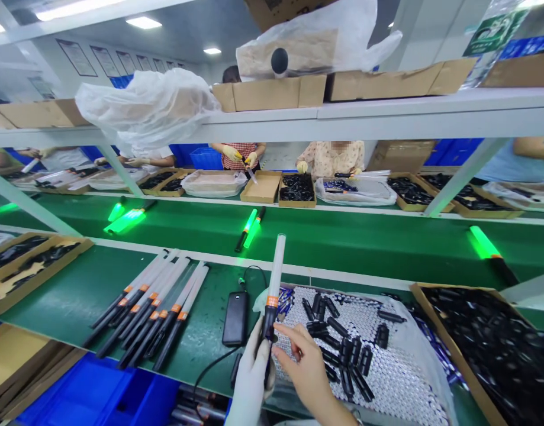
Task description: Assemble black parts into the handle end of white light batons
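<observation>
Centred in the head view, a light baton [276, 269] stands nearly upright, with a clear tube, an orange band and a black handle. My left hand [250, 371], in a white glove, is wrapped round the handle. My bare right hand [305, 362] is beside it, index finger and thumb apart, their tips at the handle; whether they press on it I cannot tell. Left of the hands lies a black power bank [235, 318] with a cable. To the right, a tray of batteries [400, 355] carries several black battery holders [354, 352]. The baton is unlit.
Several unlit batons [158, 307] lie at the left. A box of black parts [498, 349] is at the right. Glowing green batons [127, 219] lie on the green conveyor belt [325, 242]. Overhead runs a shelf [272, 125] with cartons. Co-workers [331, 157] sit opposite.
</observation>
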Tool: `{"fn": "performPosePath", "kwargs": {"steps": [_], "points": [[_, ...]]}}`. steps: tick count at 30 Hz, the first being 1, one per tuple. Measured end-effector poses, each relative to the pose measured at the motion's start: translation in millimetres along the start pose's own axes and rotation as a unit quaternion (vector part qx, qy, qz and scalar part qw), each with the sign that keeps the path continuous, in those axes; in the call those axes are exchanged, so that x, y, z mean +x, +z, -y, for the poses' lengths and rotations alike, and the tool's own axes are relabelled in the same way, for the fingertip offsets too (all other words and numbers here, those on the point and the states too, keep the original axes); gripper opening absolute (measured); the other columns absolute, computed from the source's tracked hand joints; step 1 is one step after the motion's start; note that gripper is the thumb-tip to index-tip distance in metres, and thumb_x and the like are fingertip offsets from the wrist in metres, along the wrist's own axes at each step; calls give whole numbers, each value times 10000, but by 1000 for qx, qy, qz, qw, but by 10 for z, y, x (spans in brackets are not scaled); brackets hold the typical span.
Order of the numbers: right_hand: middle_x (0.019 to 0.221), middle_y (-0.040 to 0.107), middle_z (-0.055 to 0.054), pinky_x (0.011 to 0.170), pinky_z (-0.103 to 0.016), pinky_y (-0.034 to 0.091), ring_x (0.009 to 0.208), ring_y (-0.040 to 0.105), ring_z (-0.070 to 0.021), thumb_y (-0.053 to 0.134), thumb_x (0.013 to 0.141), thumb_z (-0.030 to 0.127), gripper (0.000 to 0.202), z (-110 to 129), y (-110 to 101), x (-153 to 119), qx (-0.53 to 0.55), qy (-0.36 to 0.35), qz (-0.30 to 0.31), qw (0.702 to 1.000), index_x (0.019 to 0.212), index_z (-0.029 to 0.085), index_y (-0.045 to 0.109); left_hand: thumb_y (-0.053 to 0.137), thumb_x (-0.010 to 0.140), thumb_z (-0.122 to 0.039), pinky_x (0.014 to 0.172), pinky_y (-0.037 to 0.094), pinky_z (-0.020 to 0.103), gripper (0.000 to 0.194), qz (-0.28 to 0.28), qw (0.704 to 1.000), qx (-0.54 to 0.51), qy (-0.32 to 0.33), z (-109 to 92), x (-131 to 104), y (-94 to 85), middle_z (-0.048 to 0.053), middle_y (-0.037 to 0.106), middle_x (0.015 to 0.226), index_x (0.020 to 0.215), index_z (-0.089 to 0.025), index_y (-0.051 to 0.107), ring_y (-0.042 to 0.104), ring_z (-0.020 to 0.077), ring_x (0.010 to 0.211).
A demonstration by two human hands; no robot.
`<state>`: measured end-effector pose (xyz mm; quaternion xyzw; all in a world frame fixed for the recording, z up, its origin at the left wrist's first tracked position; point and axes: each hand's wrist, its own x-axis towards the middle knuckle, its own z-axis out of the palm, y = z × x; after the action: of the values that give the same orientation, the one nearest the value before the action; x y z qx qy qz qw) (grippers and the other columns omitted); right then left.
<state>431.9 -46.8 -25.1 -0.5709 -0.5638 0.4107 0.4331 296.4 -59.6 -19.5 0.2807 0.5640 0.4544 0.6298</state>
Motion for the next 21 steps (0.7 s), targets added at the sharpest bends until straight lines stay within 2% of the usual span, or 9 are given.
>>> {"fn": "performPosePath", "kwargs": {"steps": [2,4,6,8,10,13,15,19,21], "points": [[691,394,8,570,-219,353,613,425,-129,603,829,368,306,-139,-96,-5,12,30,-16,999,1064,216,726,528,939,-406,605,527,229,360,0,1000,1,-28,53,29,25,45,622,911,1138,-110,575,592,90,691],[684,395,3,576,-222,343,619,434,-135,576,827,400,299,-328,-251,-18,8,63,-18,998,963,191,741,516,936,-451,462,439,164,410,0,999,2,-53,104,76,64,3,594,752,1159,-110,570,499,43,507],[688,415,-6,592,-229,341,627,449,-142,559,816,414,318,-534,-455,-39,-14,94,-22,995,922,178,743,557,885,-523,349,297,137,528,-2,997,1,-71,145,132,119,-52,503,574,1235,-127,554,359,22,365],[702,450,-18,611,-238,350,639,465,-150,546,809,430,343,-713,-683,-70,-41,115,-37,992,920,172,742,642,778,-582,308,200,146,710,-7,997,-3,-79,167,189,185,-83,402,468,1332,-155,518,284,27,302],[719,484,-31,620,-245,359,647,477,-158,534,810,453,367,-838,-909,-114,-64,124,-59,988,919,170,740,708,679,-593,305,185,156,876,-14,997,-7,-79,169,238,258,-83,391,453,1410,-181,456,293,39,290],[718,515,-40,616,-252,370,637,484,-162,523,812,483,391,-941,-1210,-210,-88,128,-98,983,901,170,739,739,620,-585,317,212,150,1018,-15,997,-8,-79,143,288,380,-60,494,549,1480,-209,344,311,30,312],[703,528,-42,609,-255,381,622,490,-164,519,804,497,407,-993,-1390,-297,-103,134,-123,978,895,168,741,738,610,-606,325,211,131,1058,-13,996,-2,-83,118,306,472,-55,519,602,1497,-239,293,316,21,334],[721,573,-50,607,-262,416,614,515,-164,497,805,504,425,-1118,-1808,-502,-138,144,-170,965,909,170,739,746,565,-648,324,187,107,1090,-10,996,14,-90,84,339,690,-98,405,522,1489,-278,301,291,25,339],[734,584,-48,608,-265,433,597,520,-157,483,819,500,428,-1184,-2102,-606,-167,149,-205,953,931,172,734,772,531,-632,317,188,103,1075,-8,996,19,-92,83,376,816,-77,493,593,1466,-321,342,303,13,334]]}}
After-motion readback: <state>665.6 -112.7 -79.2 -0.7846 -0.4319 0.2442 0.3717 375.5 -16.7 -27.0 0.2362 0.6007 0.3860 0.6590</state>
